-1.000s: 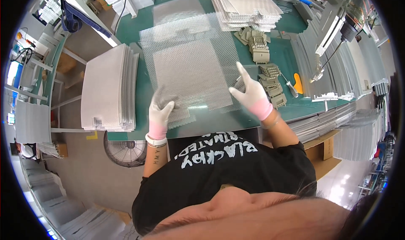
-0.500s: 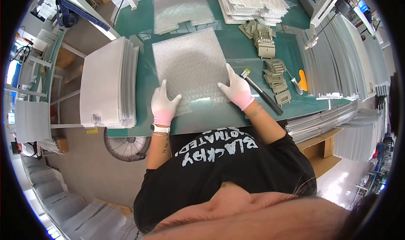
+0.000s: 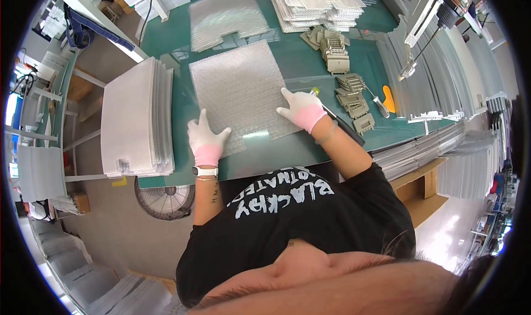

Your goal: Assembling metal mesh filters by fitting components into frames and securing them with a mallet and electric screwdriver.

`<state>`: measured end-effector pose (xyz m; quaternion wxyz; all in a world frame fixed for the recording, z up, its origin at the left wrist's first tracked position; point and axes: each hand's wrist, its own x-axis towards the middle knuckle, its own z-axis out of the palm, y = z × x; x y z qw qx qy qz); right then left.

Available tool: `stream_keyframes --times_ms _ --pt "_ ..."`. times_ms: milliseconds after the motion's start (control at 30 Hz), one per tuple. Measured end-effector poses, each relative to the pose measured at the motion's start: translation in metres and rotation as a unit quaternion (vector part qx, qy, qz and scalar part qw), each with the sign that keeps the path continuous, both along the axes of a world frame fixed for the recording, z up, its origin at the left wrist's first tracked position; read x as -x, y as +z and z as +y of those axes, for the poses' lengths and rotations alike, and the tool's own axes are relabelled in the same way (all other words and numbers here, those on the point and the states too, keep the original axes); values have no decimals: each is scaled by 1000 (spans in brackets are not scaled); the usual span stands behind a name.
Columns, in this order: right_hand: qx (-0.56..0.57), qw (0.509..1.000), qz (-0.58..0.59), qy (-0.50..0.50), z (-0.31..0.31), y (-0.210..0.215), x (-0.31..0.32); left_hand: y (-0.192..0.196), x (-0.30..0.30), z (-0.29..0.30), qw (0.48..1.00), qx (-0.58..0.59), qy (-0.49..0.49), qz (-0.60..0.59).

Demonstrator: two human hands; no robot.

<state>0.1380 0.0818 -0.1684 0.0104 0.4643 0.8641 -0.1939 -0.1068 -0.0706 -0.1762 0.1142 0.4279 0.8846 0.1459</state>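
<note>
- Left hand (image 3: 207, 139) is at the left edge of the mesh sheet (image 3: 240, 94), and right hand (image 3: 300, 109) is at its right edge; on both, thumb and fingers are spread apart, not clamped.
- This sheet lies flat on the counter (image 3: 304, 60), between the hands.
- Uneven pushing could turn it askew or bend it — it looks thin.
- Hammer (image 3: 349, 132) lies just beside the right hand, partly hidden; a rightward sweep could knock it against the tan plastic parts (image 3: 349, 96).
- Open room is small: narrow strips toward the left stack (image 3: 130, 118) and the far sheet (image 3: 227, 16); the front edge is near.
</note>
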Motion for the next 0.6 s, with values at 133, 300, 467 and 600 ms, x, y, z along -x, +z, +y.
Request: stream_keyframes --times_ms 133,300,467,600 --pt "-183 982 24 -32 59 15 -25 -3 24 3 981 -5 -162 106" --pt "-307 940 -137 -60 126 2 -109 -11 16 -22 969 17 -225 98" --pt "-370 929 -23 -10 129 -6 -127 8 -31 -65 970 -49 -180 154" --pt "-242 961 117 -68 120 9 -120 6 -53 -105 893 -309 -327 2"
